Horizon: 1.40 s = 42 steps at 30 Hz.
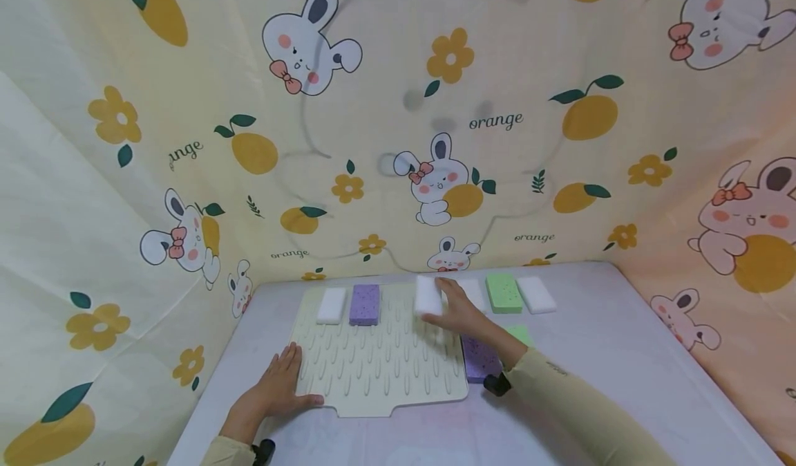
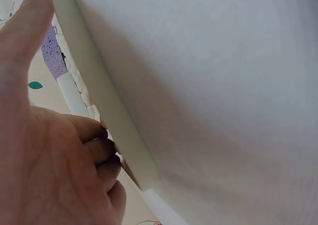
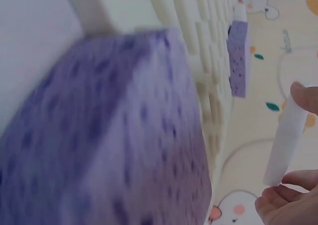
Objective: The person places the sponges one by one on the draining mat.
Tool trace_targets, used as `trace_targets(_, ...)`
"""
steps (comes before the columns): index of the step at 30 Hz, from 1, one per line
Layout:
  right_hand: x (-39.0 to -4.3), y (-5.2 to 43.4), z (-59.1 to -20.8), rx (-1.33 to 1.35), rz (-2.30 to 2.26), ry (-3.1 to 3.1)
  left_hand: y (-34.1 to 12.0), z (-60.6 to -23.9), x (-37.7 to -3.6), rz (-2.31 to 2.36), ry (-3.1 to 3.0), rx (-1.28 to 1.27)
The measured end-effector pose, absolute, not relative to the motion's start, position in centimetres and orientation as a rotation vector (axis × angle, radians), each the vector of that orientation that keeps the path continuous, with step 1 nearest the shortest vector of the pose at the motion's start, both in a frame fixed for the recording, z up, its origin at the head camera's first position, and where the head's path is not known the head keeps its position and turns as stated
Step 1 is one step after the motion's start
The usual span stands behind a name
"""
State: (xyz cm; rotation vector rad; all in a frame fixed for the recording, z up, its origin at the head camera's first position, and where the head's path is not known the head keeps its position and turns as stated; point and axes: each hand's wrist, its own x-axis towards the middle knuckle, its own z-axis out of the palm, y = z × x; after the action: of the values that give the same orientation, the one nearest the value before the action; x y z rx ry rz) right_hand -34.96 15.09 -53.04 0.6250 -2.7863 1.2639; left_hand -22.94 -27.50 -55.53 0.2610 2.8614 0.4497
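Note:
A cream ribbed drying mat [image 1: 365,406] lies on the white table. My left hand [image 1: 276,383] rests at its left side, fingers laid along the edge and thumb on the near corner; in the left wrist view the fingertips touch the mat's edge. Between thumb and fingers, my right hand [image 1: 463,312] grips a white sponge [image 1: 427,296] by its sides over the mat's far right part. The right wrist view shows this sponge [image 3: 285,145] raised above the ribs. Farther left on the mat, a white sponge [image 1: 332,305] and a purple sponge [image 1: 365,305] lie side by side.
Right of the mat, a green sponge [image 1: 504,293] lies between two white ones, one [image 1: 475,294] partly behind my right hand. Nearer, another purple sponge [image 1: 477,361] and a green one [image 1: 519,333] sit partly under my right forearm. A printed curtain [image 1: 385,113] surrounds the table.

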Motion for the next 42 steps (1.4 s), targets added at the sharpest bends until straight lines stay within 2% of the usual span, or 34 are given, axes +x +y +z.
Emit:
trace_targets(19,-35.4,10.1,-53.6,0.668,1.243,-2.863,-27.5,-55.5,-22.7,0.451,2.864,0.238)
trace_targets(34,-36.9,8.2,-54.7,0.574,1.234,-2.929,-27.6,-55.5,-22.7,0.456,2.862,0.250)
trace_targets(42,-37.4,7.7,-54.8,0.621,1.154,-2.947,-27.5,-55.3,-22.9,0.442,2.872,0.241)
